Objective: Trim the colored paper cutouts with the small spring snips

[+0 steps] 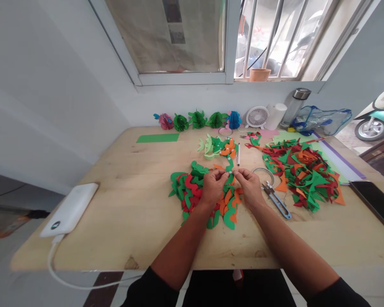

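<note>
Fingers and thumb of my left hand (214, 184) are pinched together at the left side of a green paper cutout (229, 163) with small white patches on it. Opposite, my right hand (248, 184) pinches at the same cutout's right side. The fingertips hide how much of the paper each hand grips. Below and around my left hand lies a loose pile of wavy green, red and orange paper cutouts (192, 187). Just beyond the hands are more cutouts with white patches, among them an orange one (229, 147) and a light green one (208, 146).
Right of my hands lie a tape roll (264, 171), blue thread snips (279, 203), a white pen (238, 154) and a heap of paper scraps (307, 170). Honeycomb paper turtles (197, 120), a small fan (257, 117) and a bottle (296, 107) line the wall. A phone (376, 202) and power bank (71, 209) flank them.
</note>
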`<state>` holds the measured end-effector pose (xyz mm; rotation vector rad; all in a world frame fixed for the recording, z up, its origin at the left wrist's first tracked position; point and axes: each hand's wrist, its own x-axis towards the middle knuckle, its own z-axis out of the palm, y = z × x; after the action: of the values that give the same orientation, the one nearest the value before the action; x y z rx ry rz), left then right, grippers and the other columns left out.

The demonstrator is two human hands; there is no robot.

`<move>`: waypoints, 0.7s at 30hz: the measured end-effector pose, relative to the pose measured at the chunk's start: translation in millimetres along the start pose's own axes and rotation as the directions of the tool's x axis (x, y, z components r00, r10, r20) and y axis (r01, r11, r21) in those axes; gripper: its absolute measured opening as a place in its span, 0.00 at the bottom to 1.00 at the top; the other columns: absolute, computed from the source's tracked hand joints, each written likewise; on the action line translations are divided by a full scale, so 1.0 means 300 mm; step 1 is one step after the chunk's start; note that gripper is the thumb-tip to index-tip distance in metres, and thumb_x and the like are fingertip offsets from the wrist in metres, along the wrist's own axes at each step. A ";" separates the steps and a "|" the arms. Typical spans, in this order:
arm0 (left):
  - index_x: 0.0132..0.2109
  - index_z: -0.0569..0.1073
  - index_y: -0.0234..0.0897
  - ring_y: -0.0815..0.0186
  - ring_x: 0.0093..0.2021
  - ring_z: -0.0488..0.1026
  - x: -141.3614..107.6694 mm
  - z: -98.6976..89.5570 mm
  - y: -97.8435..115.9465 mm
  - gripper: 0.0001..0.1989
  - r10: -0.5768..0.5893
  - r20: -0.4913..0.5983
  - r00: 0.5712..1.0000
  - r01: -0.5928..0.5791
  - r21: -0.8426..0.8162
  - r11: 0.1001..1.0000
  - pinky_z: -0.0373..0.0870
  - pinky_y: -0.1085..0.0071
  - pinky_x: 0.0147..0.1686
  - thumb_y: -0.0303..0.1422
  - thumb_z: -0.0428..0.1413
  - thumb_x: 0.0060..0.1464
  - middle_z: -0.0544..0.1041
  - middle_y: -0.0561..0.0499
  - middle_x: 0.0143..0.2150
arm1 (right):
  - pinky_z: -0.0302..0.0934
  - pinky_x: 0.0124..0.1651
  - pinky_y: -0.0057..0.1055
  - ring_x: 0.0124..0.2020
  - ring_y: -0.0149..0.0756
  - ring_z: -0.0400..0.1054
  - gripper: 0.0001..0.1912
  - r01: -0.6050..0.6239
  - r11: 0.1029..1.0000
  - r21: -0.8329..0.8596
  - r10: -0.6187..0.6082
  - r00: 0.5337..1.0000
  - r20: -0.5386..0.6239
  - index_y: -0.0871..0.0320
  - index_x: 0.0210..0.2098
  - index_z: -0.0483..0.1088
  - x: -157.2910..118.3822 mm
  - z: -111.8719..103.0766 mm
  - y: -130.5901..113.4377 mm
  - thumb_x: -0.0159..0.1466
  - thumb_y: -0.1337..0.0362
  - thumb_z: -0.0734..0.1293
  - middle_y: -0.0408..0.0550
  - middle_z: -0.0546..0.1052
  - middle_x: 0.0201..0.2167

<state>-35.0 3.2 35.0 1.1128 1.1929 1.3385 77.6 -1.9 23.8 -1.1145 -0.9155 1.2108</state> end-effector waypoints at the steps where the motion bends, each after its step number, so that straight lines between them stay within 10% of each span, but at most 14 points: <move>1: 0.23 0.75 0.34 0.70 0.26 0.69 0.000 0.000 -0.001 0.05 0.003 0.001 1.000 -0.003 -0.002 1.000 0.65 0.75 0.29 0.29 0.58 0.43 0.75 0.52 0.23 | 0.58 0.27 0.25 0.26 0.30 0.65 0.12 0.008 1.000 -0.001 -0.008 1.000 0.000 0.57 0.25 0.72 0.001 0.000 0.002 0.49 0.55 0.72 0.41 0.73 0.22; 21: 0.26 0.75 0.33 0.69 0.28 0.71 -0.006 0.003 -0.008 0.04 -0.006 -0.002 1.000 0.006 -0.045 0.999 0.68 0.73 0.33 0.31 0.59 0.43 0.76 0.51 0.25 | 0.57 0.27 0.26 0.22 0.28 0.62 0.11 0.015 1.000 -0.018 -0.015 1.000 -0.023 0.58 0.25 0.72 -0.011 0.006 0.001 0.51 0.56 0.70 0.40 0.71 0.20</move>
<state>-33.8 1.5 32.7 1.0748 1.1610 1.3558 75.2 -5.0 23.9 -1.1321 -0.9173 1.1769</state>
